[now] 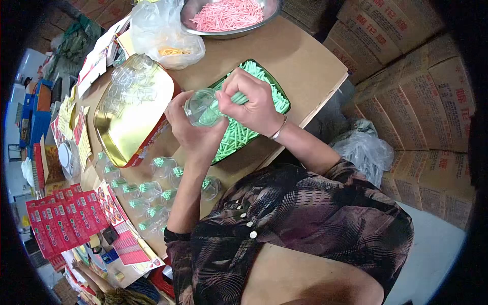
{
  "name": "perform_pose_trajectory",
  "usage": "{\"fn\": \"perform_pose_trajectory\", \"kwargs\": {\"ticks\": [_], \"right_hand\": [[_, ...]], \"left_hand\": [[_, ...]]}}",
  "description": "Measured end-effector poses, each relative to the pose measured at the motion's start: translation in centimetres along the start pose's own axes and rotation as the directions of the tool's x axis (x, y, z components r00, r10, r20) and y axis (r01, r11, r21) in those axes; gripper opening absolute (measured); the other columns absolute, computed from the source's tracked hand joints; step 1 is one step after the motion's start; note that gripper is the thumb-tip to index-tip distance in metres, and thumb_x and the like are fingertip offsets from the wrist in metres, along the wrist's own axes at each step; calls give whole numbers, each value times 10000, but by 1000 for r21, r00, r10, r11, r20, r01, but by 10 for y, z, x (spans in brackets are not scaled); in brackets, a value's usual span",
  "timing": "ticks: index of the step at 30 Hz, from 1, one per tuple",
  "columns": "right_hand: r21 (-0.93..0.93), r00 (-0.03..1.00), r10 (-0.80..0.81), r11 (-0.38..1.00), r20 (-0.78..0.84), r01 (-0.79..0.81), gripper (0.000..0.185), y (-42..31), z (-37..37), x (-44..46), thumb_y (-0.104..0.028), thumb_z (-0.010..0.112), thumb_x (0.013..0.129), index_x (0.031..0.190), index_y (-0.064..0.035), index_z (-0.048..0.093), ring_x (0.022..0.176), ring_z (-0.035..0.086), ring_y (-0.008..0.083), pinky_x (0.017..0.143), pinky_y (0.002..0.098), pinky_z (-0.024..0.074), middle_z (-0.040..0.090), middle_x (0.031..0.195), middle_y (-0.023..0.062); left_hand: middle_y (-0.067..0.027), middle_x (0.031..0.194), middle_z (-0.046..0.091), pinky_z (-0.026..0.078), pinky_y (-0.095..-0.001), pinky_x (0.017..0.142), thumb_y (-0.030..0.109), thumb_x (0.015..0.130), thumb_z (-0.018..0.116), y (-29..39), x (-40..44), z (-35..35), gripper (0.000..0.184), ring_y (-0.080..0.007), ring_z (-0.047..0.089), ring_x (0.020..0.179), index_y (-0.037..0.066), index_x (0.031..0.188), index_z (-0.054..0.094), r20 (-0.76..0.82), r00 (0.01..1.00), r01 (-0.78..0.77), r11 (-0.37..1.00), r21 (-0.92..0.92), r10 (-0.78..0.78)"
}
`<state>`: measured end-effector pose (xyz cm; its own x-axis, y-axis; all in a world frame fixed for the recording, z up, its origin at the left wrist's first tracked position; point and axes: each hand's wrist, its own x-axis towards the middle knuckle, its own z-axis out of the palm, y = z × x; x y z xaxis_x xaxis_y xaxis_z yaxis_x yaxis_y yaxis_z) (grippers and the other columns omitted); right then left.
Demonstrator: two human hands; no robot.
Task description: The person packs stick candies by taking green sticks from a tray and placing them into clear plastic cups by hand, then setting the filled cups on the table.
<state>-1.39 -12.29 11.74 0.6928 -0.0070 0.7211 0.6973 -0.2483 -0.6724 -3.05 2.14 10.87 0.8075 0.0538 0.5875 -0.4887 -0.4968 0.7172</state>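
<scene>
Clear container: held in the left hand, above the tray of loose green sticks. Tabletop: the tray lies near its edge; a knock from the right forearm could shift the tray and spill its load. Stick-filled containers: grouped beside the left forearm; a sideways sweep could topple several. Left hand: wrapped around the container; excess pressure could dent the thin-looking wall. Right hand: pinched on a bundle of green sticks at the container; misalignment could snag the ends, and a slack pinch could scatter them.
</scene>
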Motion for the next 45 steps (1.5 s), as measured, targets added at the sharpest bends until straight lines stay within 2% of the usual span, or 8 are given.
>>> {"fn": "perform_pose_trajectory", "kwargs": {"ticks": [9, 15, 19, 25, 29, 35, 39, 45], "right_hand": [[-348, 996, 1, 937, 91, 31, 165, -7, 4, 7, -45, 674, 784, 733, -63, 518, 534, 459, 125, 481, 246, 366, 533, 700, 10], [-375, 995, 43, 927, 87, -8, 150, -3, 7, 8, -100, 680, 814, 764, -70, 542, 522, 457, 124, 475, 249, 373, 538, 733, 3], [-495, 961, -134, 835, 243, 241, 120, -4, 6, 3, -142, 687, 836, 850, -69, 594, 519, 454, 129, 481, 245, 386, 546, 771, 14], [-435, 957, -15, 889, 291, 146, 161, -12, -7, 6, -178, 678, 856, 966, -70, 633, 543, 480, 133, 498, 242, 409, 559, 820, 24], [-169, 987, 107, 982, 116, -87, 208, 0, -10, 1, -142, 664, 863, 1053, -62, 637, 602, 526, 144, 537, 258, 442, 573, 894, 41], [-212, 982, 168, 966, 87, -146, 218, 34, -21, -18, -99, 650, 856, 1071, -63, 637, 653, 561, 180, 591, 303, 470, 583, 954, 53], [-712, 886, 315, 702, 341, 25, 205, 86, -28, -53, -84, 633, 845, 1049, -67, 640, 663, 570, 225, 626, 342, 476, 600, 966, 63], [-373, 971, 104, 928, 217, -16, 175, 36, -18, -28, -114, 621, 849, 1018, -74, 641, 706, 581, 257, 648, 361, 478, 613, 949, 65]], "left_hand": [[-76, 1006, 555, 422, -350, 858, 72, 549, 784, -1, 1, 3, 624, -252, 511, 914, 48, 1111, 512, -18, 978, -200, 953, 230, 209], [-90, 1007, 551, 430, -361, 844, 79, 553, 795, -1, -3, 1, 632, -258, 514, 919, 40, 1115, 508, 47, 990, -141, 960, 242, 133], [-101, 1006, 547, 441, -365, 829, 87, 577, 793, -1, -6, 3, 632, -262, 519, 922, 27, 1130, 493, 30, 999, -23, 987, 160, 18], [-109, 1020, 538, 450, -361, 819, 96, 605, 789, -6, -8, 6, 643, -264, 520, 923, 15, 1157, 471, 16, 989, 143, 988, 51, -144], [-110, 1060, 530, 452, -334, 841, 103, 618, 794, -24, -12, 7, 666, -248, 534, 939, 24, 1183, 452, 77, 989, 124, 991, 49, -128], [-111, 1079, 532, 453, -315, 865, 90, 619, 801, -19, -10, 2, 678, -229, 557, 947, 38, 1192, 443, 130, 955, 283, 948, -147, -265], [-102, 1077, 548, 454, -306, 881, 75, 629, 800, -23, -10, -1, 671, -216, 576, 946, 49, 1194, 439, 75, 971, 238, 957, -163, -229], [-93, 1070, 559, 455, -308, 882, 62, 644, 794, -31, -9, -6, 659, -212, 578, 947, 50, 1198, 437, 190, 914, 404, 840, -363, -357]]}}
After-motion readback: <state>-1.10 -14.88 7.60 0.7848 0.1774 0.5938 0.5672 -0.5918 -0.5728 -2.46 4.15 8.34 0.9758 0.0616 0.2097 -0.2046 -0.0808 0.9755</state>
